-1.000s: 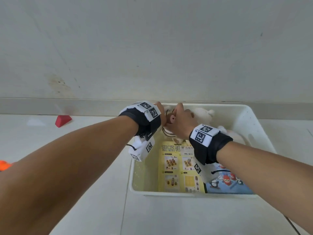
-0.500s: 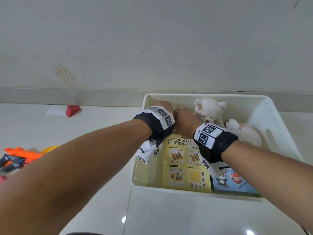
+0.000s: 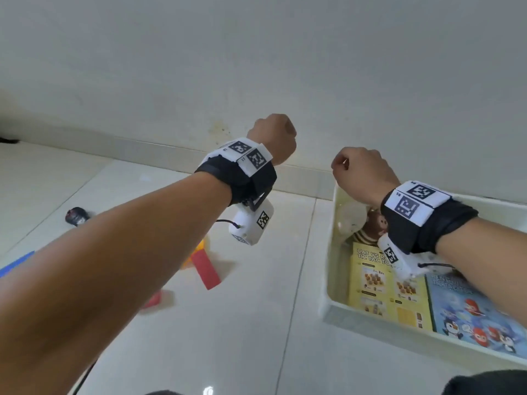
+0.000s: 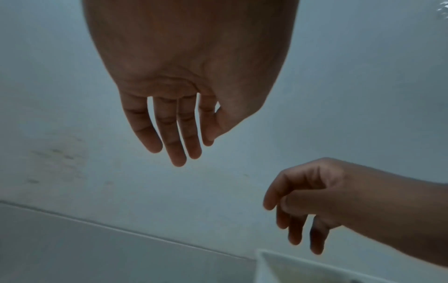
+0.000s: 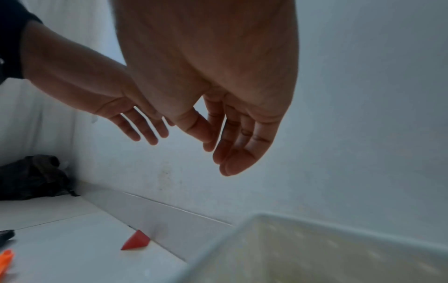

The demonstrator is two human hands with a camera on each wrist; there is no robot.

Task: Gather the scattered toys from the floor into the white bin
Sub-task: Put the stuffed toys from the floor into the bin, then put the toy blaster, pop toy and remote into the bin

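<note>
Toys lie in our white bin point(image 3: 330, 295) at right from the head view, a brown plush point(image 3: 373, 226) half hidden by our wrist; red blocks point(image 3: 205, 270) remain on the floor. Wrist views show our left hand point(image 4: 179, 107) and right hand point(image 5: 225, 114) slack-fingered, holding nothing.

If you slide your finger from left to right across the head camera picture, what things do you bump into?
blue flat piece → small dark toy → red block → left hand → right hand → yellow tic tac toe box → blue penguin box, the two boxes lying in the white bin.
</note>
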